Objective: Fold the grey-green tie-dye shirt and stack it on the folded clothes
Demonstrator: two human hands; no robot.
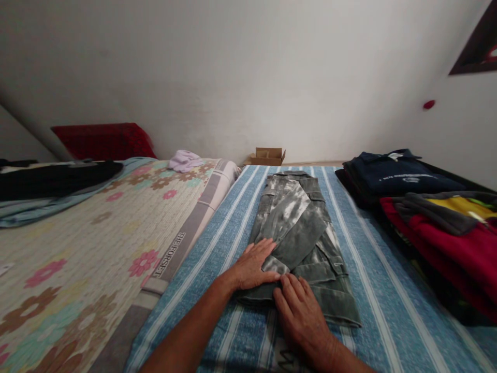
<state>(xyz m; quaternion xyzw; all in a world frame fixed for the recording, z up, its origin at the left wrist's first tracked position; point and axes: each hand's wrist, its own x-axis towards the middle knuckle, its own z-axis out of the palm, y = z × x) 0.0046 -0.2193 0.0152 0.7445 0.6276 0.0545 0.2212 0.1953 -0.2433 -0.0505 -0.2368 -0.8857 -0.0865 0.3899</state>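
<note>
Grey-green garment (297, 223) is lying folded on the striped cover (219, 241), its long axis running with the stripes toward the wall (248, 77). The left hand (253, 265) is resting on it, fingers outstretched; the right hand (302, 311) is curling at its near end, whether pinching, I cannot tell.

A jacket (297, 238) lies on a bedsheet (375, 290), bedspread (101, 243) to its left, clothes piles (438, 225) right, cardboard box (267, 161) behind.
</note>
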